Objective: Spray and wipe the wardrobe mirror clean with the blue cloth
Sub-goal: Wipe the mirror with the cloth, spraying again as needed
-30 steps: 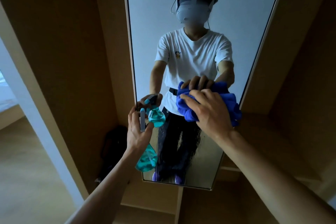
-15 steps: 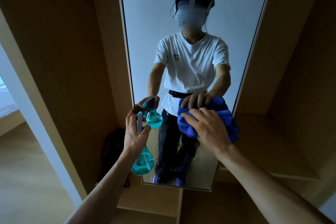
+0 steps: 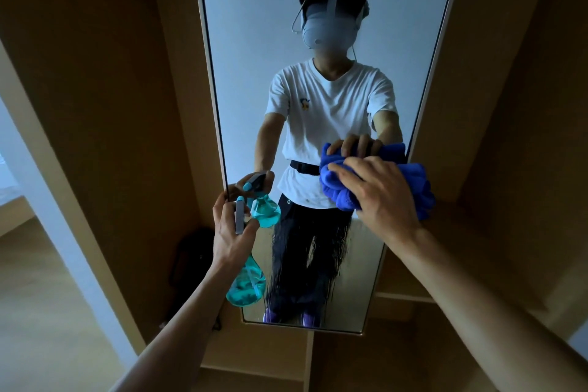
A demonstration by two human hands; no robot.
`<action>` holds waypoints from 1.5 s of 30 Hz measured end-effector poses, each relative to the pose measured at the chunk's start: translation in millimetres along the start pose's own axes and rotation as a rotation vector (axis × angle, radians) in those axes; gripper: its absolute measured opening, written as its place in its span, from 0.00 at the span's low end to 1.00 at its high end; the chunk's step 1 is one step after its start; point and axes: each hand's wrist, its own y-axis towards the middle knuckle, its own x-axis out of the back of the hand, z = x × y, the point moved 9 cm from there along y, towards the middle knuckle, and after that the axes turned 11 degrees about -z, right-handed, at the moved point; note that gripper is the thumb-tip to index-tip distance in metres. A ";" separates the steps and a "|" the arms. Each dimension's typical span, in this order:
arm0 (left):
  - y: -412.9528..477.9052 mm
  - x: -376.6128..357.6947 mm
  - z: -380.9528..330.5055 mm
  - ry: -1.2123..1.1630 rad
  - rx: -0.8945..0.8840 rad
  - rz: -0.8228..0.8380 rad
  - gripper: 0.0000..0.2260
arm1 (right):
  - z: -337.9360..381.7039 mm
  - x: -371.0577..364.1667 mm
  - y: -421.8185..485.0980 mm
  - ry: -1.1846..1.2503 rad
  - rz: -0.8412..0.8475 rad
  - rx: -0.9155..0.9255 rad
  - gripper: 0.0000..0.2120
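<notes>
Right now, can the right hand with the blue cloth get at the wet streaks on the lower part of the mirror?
Probably yes: the right hand holds the blue cloth against the mirror just above the streaks, and nothing lies between.

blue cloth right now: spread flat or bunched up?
Bunched. The blue cloth is a crumpled wad, its thick folds bulging out around the right hand, which holds it against the mirror near its right edge.

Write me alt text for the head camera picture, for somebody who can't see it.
The right hand holds a bunched blue cloth against the wardrobe mirror near its right edge, while the left hand grips a teal spray bottle close to the glass. Wet streaks run down the lower mirror.
</notes>
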 end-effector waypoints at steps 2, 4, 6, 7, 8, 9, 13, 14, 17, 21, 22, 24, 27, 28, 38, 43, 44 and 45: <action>1.4 -0.4 2.4 0.007 -0.007 -0.003 0.23 | 3.3 -14.2 -22.5 0.012 0.020 -0.001 0.23; 2.6 -0.5 5.4 0.010 -0.015 -0.006 0.19 | 8.5 -31.3 -49.1 0.009 0.074 0.016 0.24; 2.9 -0.5 7.6 0.016 -0.021 -0.005 0.16 | 14.4 -45.8 -74.1 0.003 0.136 0.040 0.22; 3.1 -0.4 8.7 0.022 -0.023 -0.004 0.16 | 16.6 -50.4 -83.1 0.003 0.163 0.049 0.22; 3.3 -0.4 9.5 0.027 -0.025 -0.002 0.16 | 17.5 -53.6 -88.6 0.003 0.185 0.054 0.22; 3.6 -0.4 9.9 0.032 -0.027 -0.001 0.16 | 17.2 -54.7 -90.6 0.004 0.199 0.055 0.22; 2.7 -0.3 9.2 0.033 -0.029 -0.002 0.17 | 9.3 -45.3 -77.0 0.034 0.197 0.001 0.24; 2.5 -0.7 9.6 0.031 -0.028 -0.003 0.18 | 4.9 -38.3 -69.8 0.042 0.171 -0.027 0.25; 3.3 -0.3 11.4 0.028 -0.015 -0.011 0.20 | -9.6 -11.6 -37.5 0.020 0.078 -0.060 0.26; 3.8 0.5 9.5 0.030 -0.014 -0.011 0.17 | -30.7 14.4 1.7 -0.033 0.044 -0.050 0.26; 3.8 0.8 9.4 0.031 -0.018 -0.012 0.17 | -33.7 16.9 5.4 -0.036 0.045 -0.043 0.27; 3.1 0.9 9.8 0.036 -0.017 -0.013 0.17 | -33.9 18.2 3.9 -0.033 0.041 -0.022 0.29; 1.8 0.4 10.5 0.035 -0.016 -0.014 0.17 | -32.4 14.3 -10.8 -0.039 0.012 -0.026 0.29; 1.5 0.7 10.1 0.031 -0.024 -0.017 0.17 | -32.7 11.7 -17.9 -0.039 0.001 -0.037 0.28; 4.5 6.2 5.9 0.028 -0.003 -0.021 0.15 | -12.1 -43.6 -108.4 0.014 0.140 -0.032 0.29; 2.6 8.0 6.0 0.042 0.005 0.007 0.17 | -19.7 -36.0 -111.6 0.102 0.117 -0.169 0.33; 1.7 8.0 4.8 0.036 0.005 0.004 0.17 | -23.1 -33.0 -110.4 0.130 0.102 -0.228 0.33; 0.5 8.0 2.9 0.030 0.003 -0.001 0.17 | -26.9 -29.2 -107.7 0.150 0.077 -0.294 0.33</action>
